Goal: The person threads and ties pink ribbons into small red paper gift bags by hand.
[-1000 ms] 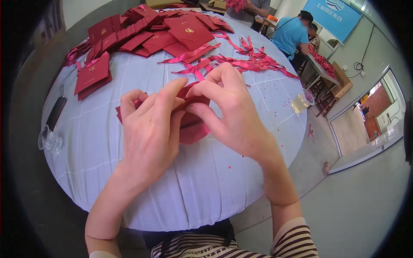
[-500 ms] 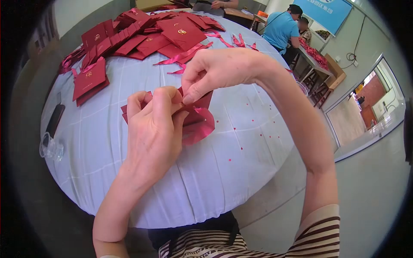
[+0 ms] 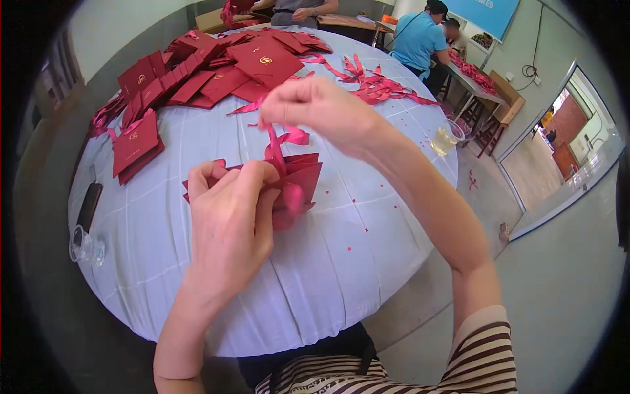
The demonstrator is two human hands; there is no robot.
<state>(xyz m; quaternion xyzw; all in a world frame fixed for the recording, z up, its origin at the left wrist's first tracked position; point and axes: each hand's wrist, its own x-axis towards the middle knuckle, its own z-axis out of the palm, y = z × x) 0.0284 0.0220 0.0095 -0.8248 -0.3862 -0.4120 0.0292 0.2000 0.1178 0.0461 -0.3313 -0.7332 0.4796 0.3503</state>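
Observation:
My left hand (image 3: 230,220) is closed, thumb and fingers pinching the top of a dark red paper gift bag (image 3: 306,173) above the near part of the table. The palm hides much of that bag. Above and to its right, my right hand (image 3: 321,110) is raised with fingertips together on a pink ribbon (image 3: 275,146). The ribbon runs down from those fingertips to the bag's opening, and a blurred loop of it hangs over the bag's front. Beyond my hands lies a heap of red gift bags (image 3: 264,60) with gold marks.
Loose pink ribbons (image 3: 377,87) lie at the far right of the round table (image 3: 341,289). A cup of yellowish liquid (image 3: 446,138) stands at its right edge. At left are a phone (image 3: 90,205), a clear cup (image 3: 85,246) and another red bag (image 3: 136,150). People work beyond.
My right hand has lifted up and away from the bag, drawing the ribbon upward. My left hand stays on the bag. The view has shifted slightly, uncovering more loose ribbons and the cup at right.

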